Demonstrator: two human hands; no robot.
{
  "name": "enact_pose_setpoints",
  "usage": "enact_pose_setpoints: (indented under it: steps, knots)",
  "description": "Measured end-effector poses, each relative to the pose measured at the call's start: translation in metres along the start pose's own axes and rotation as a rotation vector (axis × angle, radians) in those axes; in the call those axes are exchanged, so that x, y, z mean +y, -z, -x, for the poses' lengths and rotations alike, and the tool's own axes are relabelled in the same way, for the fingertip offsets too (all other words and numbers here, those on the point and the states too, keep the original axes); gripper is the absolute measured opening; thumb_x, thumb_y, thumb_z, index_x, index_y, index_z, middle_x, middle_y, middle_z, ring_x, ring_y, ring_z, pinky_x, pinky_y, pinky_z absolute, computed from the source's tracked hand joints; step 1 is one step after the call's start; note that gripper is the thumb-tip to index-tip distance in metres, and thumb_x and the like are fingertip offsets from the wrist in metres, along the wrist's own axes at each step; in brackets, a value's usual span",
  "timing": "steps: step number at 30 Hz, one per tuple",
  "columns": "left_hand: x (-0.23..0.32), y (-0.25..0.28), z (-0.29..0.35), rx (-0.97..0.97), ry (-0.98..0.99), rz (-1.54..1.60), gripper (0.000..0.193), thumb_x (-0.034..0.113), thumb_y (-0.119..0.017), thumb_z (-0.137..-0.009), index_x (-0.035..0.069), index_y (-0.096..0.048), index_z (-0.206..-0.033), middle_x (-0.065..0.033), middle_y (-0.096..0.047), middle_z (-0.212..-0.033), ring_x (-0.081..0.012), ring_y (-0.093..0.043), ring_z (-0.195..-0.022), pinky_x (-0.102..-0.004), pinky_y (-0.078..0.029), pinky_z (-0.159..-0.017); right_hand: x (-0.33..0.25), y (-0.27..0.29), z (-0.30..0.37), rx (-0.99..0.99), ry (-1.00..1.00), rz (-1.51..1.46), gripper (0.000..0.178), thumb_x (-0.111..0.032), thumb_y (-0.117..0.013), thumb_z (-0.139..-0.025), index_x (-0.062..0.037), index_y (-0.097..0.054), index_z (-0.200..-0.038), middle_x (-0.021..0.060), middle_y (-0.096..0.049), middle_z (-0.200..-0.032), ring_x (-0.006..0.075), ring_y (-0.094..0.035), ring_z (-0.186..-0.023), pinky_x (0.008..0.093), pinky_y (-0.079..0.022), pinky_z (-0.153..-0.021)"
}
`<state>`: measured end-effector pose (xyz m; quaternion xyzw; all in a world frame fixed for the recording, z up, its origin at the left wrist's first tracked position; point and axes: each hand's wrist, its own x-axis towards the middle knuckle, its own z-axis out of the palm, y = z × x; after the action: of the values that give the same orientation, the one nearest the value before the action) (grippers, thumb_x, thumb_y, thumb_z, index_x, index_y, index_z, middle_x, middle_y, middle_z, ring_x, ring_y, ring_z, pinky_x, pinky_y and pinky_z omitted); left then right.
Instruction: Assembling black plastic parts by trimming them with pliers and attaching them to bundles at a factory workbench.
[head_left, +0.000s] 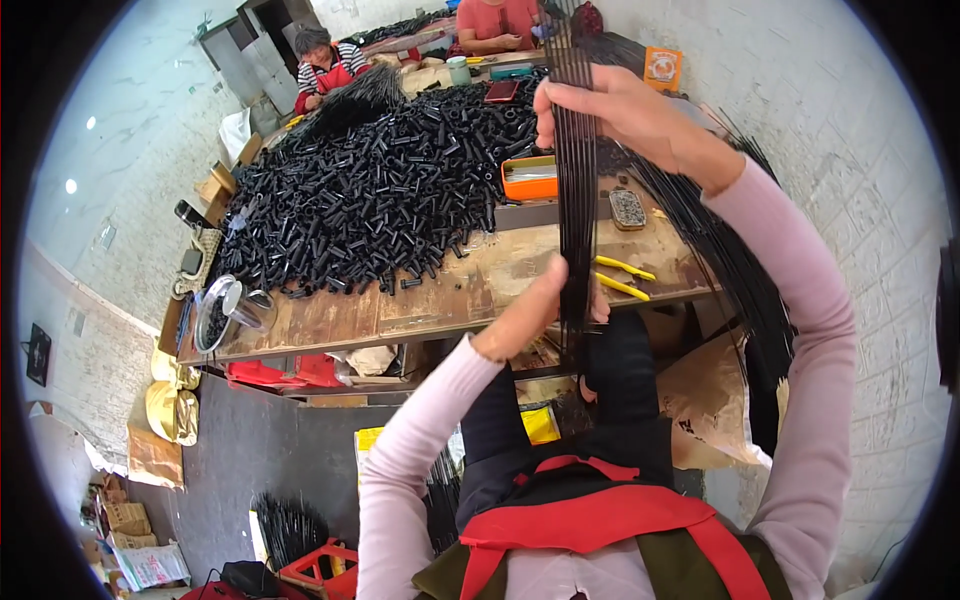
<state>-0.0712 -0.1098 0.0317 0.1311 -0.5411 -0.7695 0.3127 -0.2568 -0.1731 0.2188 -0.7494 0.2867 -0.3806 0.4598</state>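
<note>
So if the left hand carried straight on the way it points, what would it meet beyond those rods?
Past the black rods it holds, the left hand would probably meet the yellow-handled tool on the table first, though it may pass above; the height is unclear.

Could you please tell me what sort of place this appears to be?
Probably a small manual workshop: a wooden workbench bears a heap of black tubular parts, a yellow-handled tool lies there, and the left hand and right hand hold thin black rods.
</note>
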Motion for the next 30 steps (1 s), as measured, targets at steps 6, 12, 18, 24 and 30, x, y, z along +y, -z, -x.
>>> enact_pose_setpoints:
  steps: [6,12,18,24,30]
  knots:
    - [0.015,-0.058,0.036,0.194,-0.185,-0.233,0.018,0.019,-0.043,-0.107,0.003,-0.05,-0.107,-0.003,-0.058,-0.081,-0.0118,-0.057,-0.078,-0.0273,-0.05,-0.078,-0.048,-0.018,0.002,-0.102,0.111,0.019,0.036,-0.035,-0.051,-0.103,-0.0034,-0.059,-0.119,0.0066,-0.067,-0.105,0.0161,-0.066,-0.093,0.0321,-0.053,-0.089]
    - [0.037,-0.026,0.047,0.516,-0.241,-0.643,0.013,0.014,-0.045,-0.104,0.002,-0.05,-0.108,-0.0073,-0.058,-0.076,-0.0208,-0.059,-0.065,-0.0352,-0.047,-0.06,-0.076,-0.056,0.06,0.387,0.7,1.472,0.062,-0.035,-0.067,-0.088,-0.0061,-0.049,-0.14,0.0162,-0.056,-0.132,0.0263,-0.051,-0.128,0.0413,-0.039,-0.111]
    - [0.07,-0.051,0.048,0.632,-0.258,-1.833,0.027,0.008,-0.053,-0.09,0.005,-0.054,-0.116,-0.0203,-0.062,-0.11,-0.0391,-0.059,-0.108,-0.0507,-0.046,-0.089,0.004,-0.095,0.071,-0.167,0.219,1.446,0.019,-0.02,-0.059,-0.089,-0.0032,-0.059,-0.098,0.0178,-0.068,-0.093,0.033,-0.067,-0.089,0.0442,-0.054,-0.082]
    - [0.068,-0.051,0.058,0.792,-0.953,-2.016,0.054,0.001,-0.06,-0.077,0.007,-0.055,-0.13,-0.0166,-0.053,-0.131,-0.0371,-0.045,-0.128,-0.0499,-0.034,-0.11,0.035,-0.102,0.075,0.302,-0.132,-0.217,0.046,-0.048,-0.042,-0.104,-0.0079,-0.051,-0.082,-0.0056,-0.039,-0.06,0.0046,-0.032,-0.047,0.02,-0.027,-0.044]
    - [-0.088,-0.013,0.057,0.272,0.046,-0.3,0.039,0.007,-0.069,-0.088,0.004,-0.055,-0.125,-0.0081,-0.061,-0.105,-0.0176,-0.058,-0.092,-0.0307,-0.049,-0.079,0.144,-0.161,0.131,0.557,-0.028,-0.462,0.048,-0.047,-0.041,-0.105,-0.0067,-0.05,-0.081,-0.004,-0.04,-0.059,0.0048,-0.033,-0.046,0.0208,-0.028,-0.044]
